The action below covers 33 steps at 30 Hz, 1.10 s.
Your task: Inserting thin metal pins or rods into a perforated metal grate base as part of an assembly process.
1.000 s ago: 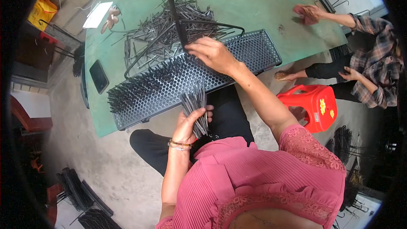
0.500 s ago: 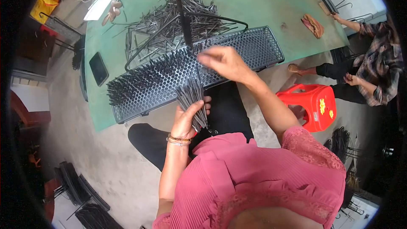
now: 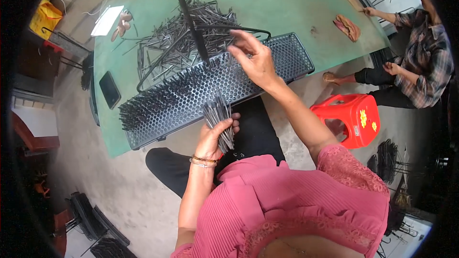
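My left hand point(image 3: 215, 136) is closed round a bundle of thin dark metal rods point(image 3: 219, 114), their upper ends fanned out. The bundle is held in front of the near long side of a perforated metal rack point(image 3: 191, 102), a long tray full of round holes. Many dark rods point(image 3: 158, 91) stand upright in the holes along the rack's left and far part; its right part shows bare holes. Over the rack's middle hovers my right hand point(image 3: 256, 64), thumb and fingers apart, and I see nothing between them.
Behind the rack, a heap of loose rods point(image 3: 191, 31) covers part of the green table point(image 3: 282, 0). A dark upright bar point(image 3: 189, 14) rises by the rack. A phone point(image 3: 110, 90) lies left, a brown cloth point(image 3: 346, 27) right. A red stool point(image 3: 351, 119) and another person point(image 3: 416, 62) are at right.
My right hand has lifted off the rods in the rack and moved slightly right and up, its fingers spreading. The left hand keeps its bundle nearly still. The view has shifted slightly.
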Motion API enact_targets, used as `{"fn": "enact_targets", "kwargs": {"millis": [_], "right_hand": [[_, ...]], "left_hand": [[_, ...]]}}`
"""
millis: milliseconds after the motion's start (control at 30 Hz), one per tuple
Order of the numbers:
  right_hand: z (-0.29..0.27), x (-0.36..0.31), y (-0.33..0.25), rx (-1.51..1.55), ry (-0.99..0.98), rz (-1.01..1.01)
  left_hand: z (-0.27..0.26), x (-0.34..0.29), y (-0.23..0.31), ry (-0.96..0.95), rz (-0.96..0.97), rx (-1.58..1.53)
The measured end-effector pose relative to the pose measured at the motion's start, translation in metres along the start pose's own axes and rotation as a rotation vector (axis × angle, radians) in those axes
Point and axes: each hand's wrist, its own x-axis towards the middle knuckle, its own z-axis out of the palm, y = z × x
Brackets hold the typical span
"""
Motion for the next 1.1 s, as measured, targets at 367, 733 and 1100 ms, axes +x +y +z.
{"fn": "enact_targets", "kwargs": {"millis": [367,733,1100], "right_hand": [[0.014,0.000,0.040,-0.329,-0.027,-0.418],[0.004,-0.041,-0.020,0.168,-0.611,0.455],[0.006,-0.047,-0.021,0.304,-0.660,0.629]], "left_hand": [[-0.001,-0.003,-0.005,0.080,-0.085,-0.059],[0.003,-0.010,0.006,0.062,0.092,0.045],[-0.004,-0.011,-0.003,0.111,0.061,-0.009]]}}
